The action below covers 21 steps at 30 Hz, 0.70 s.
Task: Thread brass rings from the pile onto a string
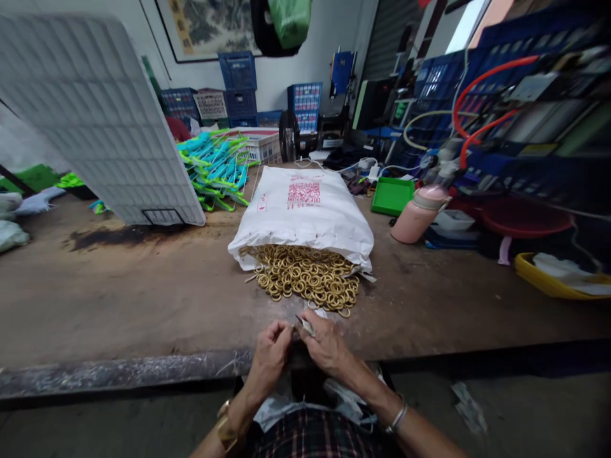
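At the table's front edge, my left hand [272, 353] is closed in a pinch, and what sits between its fingertips is too small to make out. Just to its right, my right hand [325, 343] is wrapped round a small pointed blade [305, 326], whose tip points up and left, close to the left fingertips. Beyond both hands, a heap of brass-coloured rings [305, 277] spills from the open mouth of a white sack [305, 213] with red print, lying flat on the table.
The brown table [119, 299] carries a white slatted panel [119, 127] and blue-green plastic pieces [217, 168] at the left. A green tray [392, 195], a pink bottle [417, 216] and a yellow basin [558, 283] stand at the right.
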### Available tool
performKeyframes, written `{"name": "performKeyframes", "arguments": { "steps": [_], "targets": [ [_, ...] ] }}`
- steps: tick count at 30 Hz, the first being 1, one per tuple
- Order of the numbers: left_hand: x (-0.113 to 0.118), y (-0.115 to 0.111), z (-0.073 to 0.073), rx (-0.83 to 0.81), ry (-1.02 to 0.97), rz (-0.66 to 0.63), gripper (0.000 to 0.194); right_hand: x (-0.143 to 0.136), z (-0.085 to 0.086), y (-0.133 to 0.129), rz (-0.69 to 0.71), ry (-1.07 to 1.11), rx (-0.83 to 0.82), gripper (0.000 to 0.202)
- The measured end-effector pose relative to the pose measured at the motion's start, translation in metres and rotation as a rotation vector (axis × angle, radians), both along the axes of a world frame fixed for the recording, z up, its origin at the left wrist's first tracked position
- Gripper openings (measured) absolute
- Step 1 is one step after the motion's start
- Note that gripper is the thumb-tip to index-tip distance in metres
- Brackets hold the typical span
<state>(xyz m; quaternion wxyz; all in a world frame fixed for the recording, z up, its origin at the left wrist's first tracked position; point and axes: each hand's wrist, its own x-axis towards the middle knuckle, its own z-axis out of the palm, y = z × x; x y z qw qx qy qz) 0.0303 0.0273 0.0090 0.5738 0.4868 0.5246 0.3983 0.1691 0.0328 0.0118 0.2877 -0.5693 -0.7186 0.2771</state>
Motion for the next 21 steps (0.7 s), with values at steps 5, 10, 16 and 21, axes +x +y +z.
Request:
{"name": "performKeyframes", "arguments": {
  "steps": [5,10,16,21],
  "targets": [
    [0.002,0.005,-0.002,0.276,0.141,0.011,0.023,-0.004,-0.005,0.01,-0.072,0.323,-0.334,0.029],
    [0.005,0.002,0.01,0.135,0.062,-0.077,0.026,-0.003,-0.005,0.013,-0.151,0.501,-0.432,0.026],
    [0.006,-0.001,0.01,-0.233,-0.124,-0.102,0.031,-0.002,0.001,0.014,-0.167,0.432,-0.288,0.017],
    [0.002,-0.003,0.005,-0.241,-0.276,-0.125,0.03,-0.004,0.0,0.013,-0.157,0.409,-0.218,0.02]
  ]
}}
